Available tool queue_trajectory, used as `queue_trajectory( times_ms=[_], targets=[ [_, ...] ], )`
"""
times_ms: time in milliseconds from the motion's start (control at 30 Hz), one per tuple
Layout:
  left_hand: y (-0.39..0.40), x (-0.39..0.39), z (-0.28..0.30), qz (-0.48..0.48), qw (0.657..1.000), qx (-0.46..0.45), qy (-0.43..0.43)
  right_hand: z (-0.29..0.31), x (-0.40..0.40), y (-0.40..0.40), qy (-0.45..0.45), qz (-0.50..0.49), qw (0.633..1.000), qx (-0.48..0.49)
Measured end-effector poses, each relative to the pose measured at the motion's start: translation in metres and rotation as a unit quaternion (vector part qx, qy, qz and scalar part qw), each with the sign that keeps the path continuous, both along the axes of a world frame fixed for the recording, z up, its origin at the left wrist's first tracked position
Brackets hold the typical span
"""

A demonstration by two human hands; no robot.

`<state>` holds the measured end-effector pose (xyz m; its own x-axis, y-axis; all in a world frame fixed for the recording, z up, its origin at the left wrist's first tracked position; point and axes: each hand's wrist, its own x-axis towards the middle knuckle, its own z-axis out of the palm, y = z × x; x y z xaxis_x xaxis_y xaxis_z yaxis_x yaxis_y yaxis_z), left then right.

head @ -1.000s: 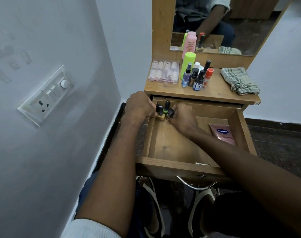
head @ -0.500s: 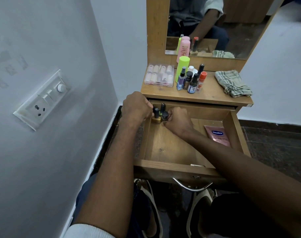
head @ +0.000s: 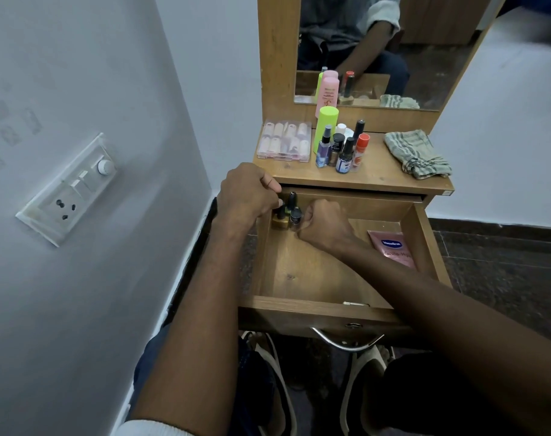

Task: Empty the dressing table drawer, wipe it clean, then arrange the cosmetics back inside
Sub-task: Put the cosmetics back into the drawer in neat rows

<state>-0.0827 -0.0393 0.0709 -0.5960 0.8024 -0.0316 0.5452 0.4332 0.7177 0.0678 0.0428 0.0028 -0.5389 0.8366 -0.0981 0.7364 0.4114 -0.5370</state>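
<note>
Little has moved: both hands stay at the drawer's (head: 315, 305) back-left corner, left hand (head: 247, 196) and right hand (head: 322, 226) still curled round the small bottles (head: 289, 212). Arranging continues; more cosmetics (head: 338, 149) wait on the desk (head: 384, 177).

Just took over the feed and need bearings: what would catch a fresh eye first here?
Two hands meet at the back left corner of the open drawer: the left hand and right hand close round a cluster of small dark-capped bottles. A pink tube lies flat at the drawer's right side. On the tabletop above stand a bright green bottle, a clear nail case and a crumpled checked cloth.
</note>
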Motion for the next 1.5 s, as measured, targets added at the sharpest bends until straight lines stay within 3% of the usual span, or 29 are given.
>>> queue_trajectory(
  times_ms=[200,300,433,567,800,1267,1500],
  targets=[
    [0.009,0.014,0.002,-0.052,0.998,0.035,-0.006,0.024,0.023,0.003,0.022,-0.027,0.998,0.042],
    [0.017,0.028,0.003,-0.068,0.992,0.102,0.007,0.045,0.037,0.005,0.076,-0.051,0.993,0.074],
    [0.033,0.050,0.007,-0.043,0.975,0.213,0.035,0.067,0.053,0.014,0.175,-0.093,0.959,0.200],
    [0.053,0.057,0.004,-0.007,0.965,0.257,0.042,0.074,0.060,0.029,0.222,-0.127,0.941,0.223],
    [0.073,0.053,-0.007,0.003,0.977,0.207,0.048,0.058,0.052,0.054,0.241,-0.129,0.950,0.150],
    [0.071,0.064,-0.005,0.003,0.979,0.193,0.067,0.056,0.050,0.054,0.239,-0.150,0.941,0.184],
    [0.041,0.052,-0.013,-0.050,0.982,0.177,0.042,0.059,0.060,0.011,0.238,-0.087,0.944,0.212]
  ],
)
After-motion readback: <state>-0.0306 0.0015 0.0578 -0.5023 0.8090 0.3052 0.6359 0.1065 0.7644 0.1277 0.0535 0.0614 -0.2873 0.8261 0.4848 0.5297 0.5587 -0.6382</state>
